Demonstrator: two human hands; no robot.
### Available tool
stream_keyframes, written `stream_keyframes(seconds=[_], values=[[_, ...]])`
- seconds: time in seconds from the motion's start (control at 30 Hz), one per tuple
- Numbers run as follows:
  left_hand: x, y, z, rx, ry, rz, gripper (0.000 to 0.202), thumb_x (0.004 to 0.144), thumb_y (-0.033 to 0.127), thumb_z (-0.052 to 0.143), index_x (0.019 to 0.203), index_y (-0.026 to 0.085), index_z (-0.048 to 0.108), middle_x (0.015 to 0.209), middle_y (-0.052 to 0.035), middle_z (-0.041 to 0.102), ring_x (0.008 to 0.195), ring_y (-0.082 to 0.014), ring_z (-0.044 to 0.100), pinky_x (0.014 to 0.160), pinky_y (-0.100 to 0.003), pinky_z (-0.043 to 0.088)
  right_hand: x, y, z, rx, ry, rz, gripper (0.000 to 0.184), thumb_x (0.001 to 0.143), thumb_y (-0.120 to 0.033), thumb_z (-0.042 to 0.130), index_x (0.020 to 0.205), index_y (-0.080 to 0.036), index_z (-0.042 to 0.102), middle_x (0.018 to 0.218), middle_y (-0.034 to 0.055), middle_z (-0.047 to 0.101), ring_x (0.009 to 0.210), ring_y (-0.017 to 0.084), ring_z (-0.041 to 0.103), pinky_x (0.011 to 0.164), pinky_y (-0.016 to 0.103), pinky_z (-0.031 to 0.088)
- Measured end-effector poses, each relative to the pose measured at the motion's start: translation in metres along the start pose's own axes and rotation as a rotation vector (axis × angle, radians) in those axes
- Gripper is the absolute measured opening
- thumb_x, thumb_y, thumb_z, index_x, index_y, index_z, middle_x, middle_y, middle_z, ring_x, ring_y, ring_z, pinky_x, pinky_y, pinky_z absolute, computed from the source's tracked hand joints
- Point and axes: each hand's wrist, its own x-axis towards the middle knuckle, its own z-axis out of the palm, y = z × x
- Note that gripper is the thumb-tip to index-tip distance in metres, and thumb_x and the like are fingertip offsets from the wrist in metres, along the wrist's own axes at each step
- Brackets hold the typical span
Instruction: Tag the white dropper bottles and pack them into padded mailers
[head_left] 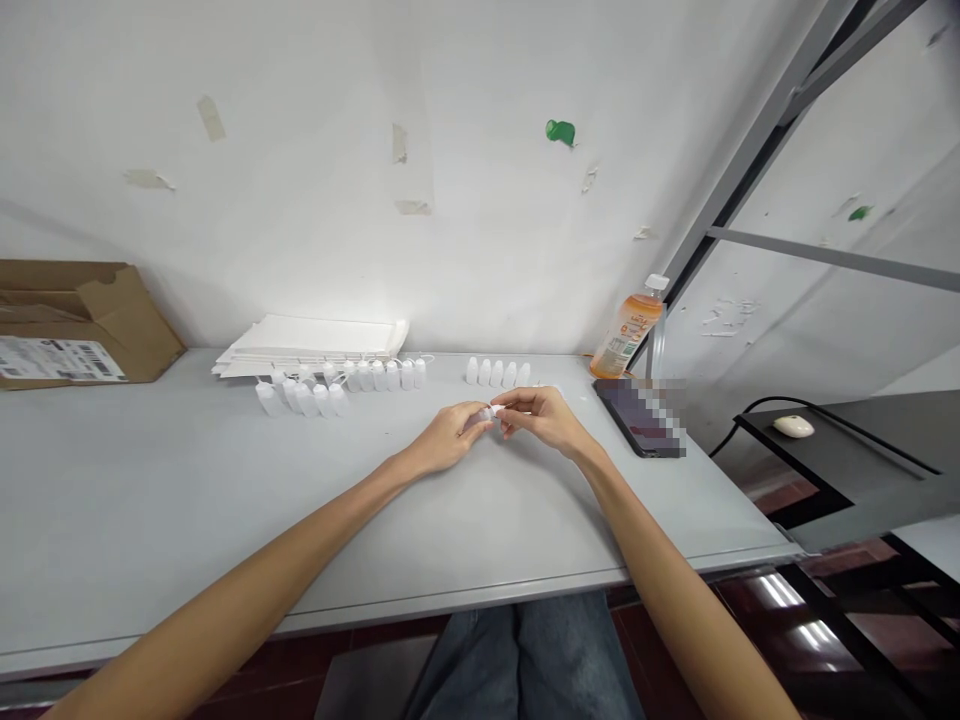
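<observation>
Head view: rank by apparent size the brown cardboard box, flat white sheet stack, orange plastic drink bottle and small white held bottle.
Box
Sheet stack
Drink bottle
Held bottle, partly hidden

Small white plastic piece [496, 410]: partly concealed by left grip [448, 437] and right grip [553, 420]. Brown cardboard box [140, 325], nine o'clock: truncated by picture edge. Black rectangular phone [627, 412], between three and four o'clock: partly pixelated.

White small bottles [391, 376], pale grey tabletop [187, 500].
Carton [142, 330] brown; label [60, 358] white, black-striped barcode [97, 357]; drink [637, 308] orange; jeans [570, 650] faded blue.
</observation>
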Motion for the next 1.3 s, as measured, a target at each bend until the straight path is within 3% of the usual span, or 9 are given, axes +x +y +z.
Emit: stream_keyframes(seconds=[0.17,0.33,0.53,0.77,0.9,1.0,1.13,1.23,1.3], values=[[-0.001,0.001,0.001,0.024,0.007,0.002,0.033,0.09,0.036,0.043,0.109,0.018,0.063,0.102,-0.0064,0.068,0.082,-0.0195,0.058,0.073,-0.03,0.044,0.001,0.007,0.001,-0.086,0.013,0.014,0.036,0.076,-0.048,0.065,0.081,-0.013,0.069,0.056,-0.0002,0.058,0.051,0.014,0.06,0.057,0.029,0.051],[-0.001,0.0,0.003,0.086,0.006,-0.006,0.034,0.091,0.036,0.043,0.111,0.016,0.062,0.095,-0.0066,0.067,0.075,-0.0183,0.056,0.068,-0.029,0.042,0.004,0.012,0.007,-0.283,0.035,0.007,0.04,0.084,-0.054,0.051,0.069,-0.017,0.057,0.046,-0.0045,0.047,0.04,0.011,0.048,0.045,0.024,0.038],[-0.001,-0.002,0.004,0.101,0.005,0.039,0.029,0.092,0.035,0.043,0.105,0.018,0.062,0.097,-0.0067,0.065,0.078,-0.0188,0.057,0.069,-0.029,0.042,0.006,0.015,0.015,-0.483,0.103,-0.076,0.051,0.092,-0.056,0.031,0.06,-0.019,0.046,0.049,-0.0018,0.045,0.053,0.013,0.045,0.054,0.024,0.035],[-0.003,-0.004,0.009,0.14,0.007,0.105,0.027,0.093,0.031,0.043,0.107,0.017,0.06,0.098,-0.0085,0.063,0.085,-0.0206,0.058,0.078,-0.033,0.044,0.009,0.02,0.021,-0.593,0.214,-0.005,0.06,0.09,-0.062,0.028,0.047,-0.02,0.027,0.044,-0.0022,0.028,0.046,0.01,0.032,0.049,0.026,0.027],[-0.003,-0.004,0.009,0.135,0.021,0.105,0.026,0.093,0.031,0.043,0.107,0.017,0.06,0.099,-0.0083,0.063,0.086,-0.0205,0.058,0.077,-0.032,0.044,0.009,0.02,0.021,-0.633,0.284,0.025,0.063,0.091,-0.06,0.028,0.045,-0.019,0.038,0.046,0.0013,0.042,0.049,0.012,0.043,0.055,0.026,0.034],[-0.002,-0.005,0.008,0.112,0.042,0.078,0.028,0.093,0.033,0.042,0.108,0.018,0.06,0.098,-0.0073,0.063,0.082,-0.0192,0.058,0.073,-0.03,0.043,0.006,0.014,0.015,-0.479,0.294,-0.006,0.058,0.092,-0.059,0.028,0.063,-0.017,0.055,0.057,0.0026,0.053,0.05,0.013,0.049,0.053,0.025,0.037],[-0.002,-0.004,0.007,0.085,0.063,0.062,0.029,0.094,0.034,0.042,0.108,0.017,0.06,0.097,-0.0068,0.064,0.081,-0.0188,0.058,0.072,-0.03,0.043,0.001,0.004,0.007,-0.181,0.108,0.006,0.041,0.083,-0.058,0.051,0.09,-0.018,0.06,0.072,0.0022,0.06,0.048,0.011,0.052,0.042,0.023,0.037],[-0.003,-0.004,0.007,0.082,0.071,0.069,0.026,0.094,0.032,0.041,0.104,0.017,0.061,0.094,-0.0061,0.063,0.082,-0.0185,0.058,0.072,-0.03,0.043,0.0,0.003,0.008,-0.132,0.001,-0.007,0.04,0.076,-0.054,0.063,0.09,-0.016,0.061,0.07,0.0023,0.06,0.052,0.012,0.053,0.041,0.022,0.038],[-0.004,-0.005,0.008,0.096,0.081,0.061,0.025,0.093,0.032,0.042,0.1,0.017,0.061,0.089,-0.0053,0.062,0.079,-0.018,0.057,0.07,-0.029,0.043,0.001,0.005,0.011,-0.183,0.015,-0.006,0.039,0.078,-0.054,0.06,0.08,-0.016,0.061,0.06,-0.0001,0.056,0.049,0.011,0.049,0.043,0.022,0.037]])
